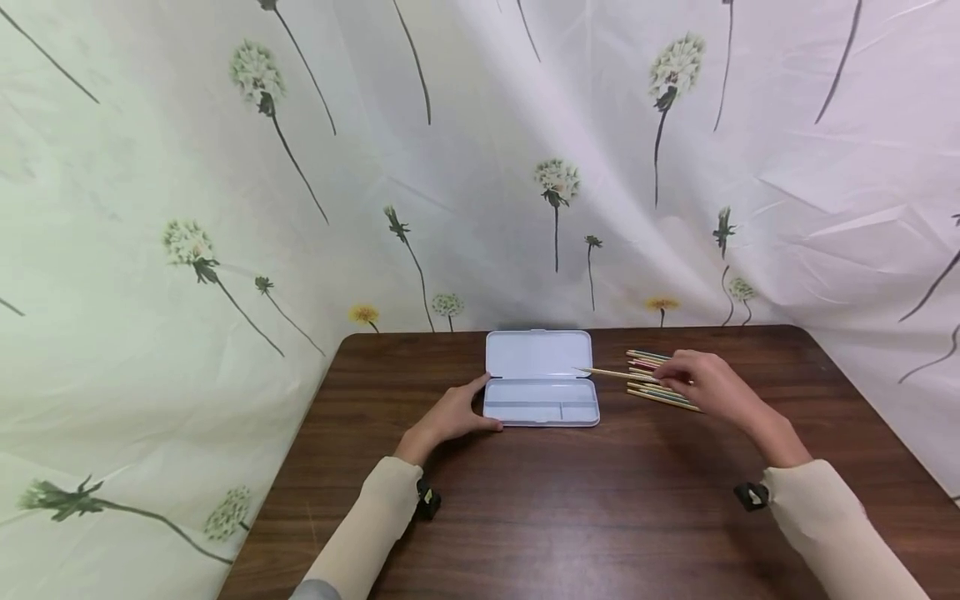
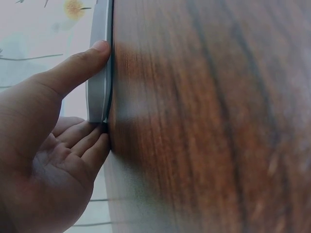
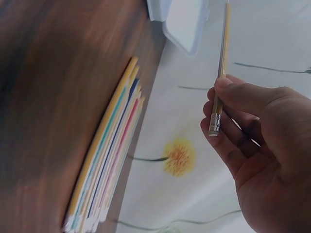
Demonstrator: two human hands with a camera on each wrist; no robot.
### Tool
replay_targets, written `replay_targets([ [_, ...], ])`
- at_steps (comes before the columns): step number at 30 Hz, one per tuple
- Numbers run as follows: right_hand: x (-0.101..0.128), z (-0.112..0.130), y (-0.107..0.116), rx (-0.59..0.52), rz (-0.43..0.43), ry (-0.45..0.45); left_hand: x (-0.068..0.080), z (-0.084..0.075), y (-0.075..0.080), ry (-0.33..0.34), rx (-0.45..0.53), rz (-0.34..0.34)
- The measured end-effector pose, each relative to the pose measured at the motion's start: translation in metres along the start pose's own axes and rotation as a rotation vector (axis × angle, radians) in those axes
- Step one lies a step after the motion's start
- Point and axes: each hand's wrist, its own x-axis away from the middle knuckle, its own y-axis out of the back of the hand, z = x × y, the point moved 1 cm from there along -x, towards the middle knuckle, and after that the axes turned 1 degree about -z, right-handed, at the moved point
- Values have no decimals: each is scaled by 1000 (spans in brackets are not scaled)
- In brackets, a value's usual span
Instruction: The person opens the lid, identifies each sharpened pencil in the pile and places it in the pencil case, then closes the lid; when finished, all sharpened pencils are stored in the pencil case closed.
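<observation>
**Pencil held over the table beside the open case**

The pencil [image 1: 611, 373] sits in our right hand, lifted clear of the wood and pointing left toward the case; we come to it last, going left to right.

At the far left, the backdrop [image 1: 150, 208] printed with dandelions hangs behind and beside the table [image 1: 525, 517], a dark wood-grain top.

Our left hand [image 1: 453, 417] rests on the table at the left end of the case [image 1: 542, 402]. In the left wrist view the thumb [image 2: 77, 68] lies straight along the case's edge and the fingers [image 2: 87, 145] touch its lower corner, loosely bent, not wrapped around it. The hand steadies the case rather than gripping it.

The case is pale, flat and open, its lid laid back toward the backdrop, its tray nearer to us. Dividers show in the tray; we see nothing lying in it.

Right of the case, a row [image 1: 660, 379] of coloured pencils lies side by side on the wood, close together, tips toward the case.

Our right hand [image 1: 708, 383] hovers above that row. In the right wrist view the thumb and curled fingers [image 3: 233, 141] pinch the one pencil [image 3: 221, 73] near its metal-capped end, its tip reaching over the case's right edge.
</observation>
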Motion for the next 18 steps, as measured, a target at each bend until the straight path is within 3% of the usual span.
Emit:
replay_targets([
  [6,-20,10,-7,-24,20,7,0,1,-1,3,5,2],
  [13,-40,22,-16,-59,-1,106,-1,2,-2,-1,9,-3],
  [18,-51,31,-23,-108,28,109,-2,2,-2,1,9,-7],
])
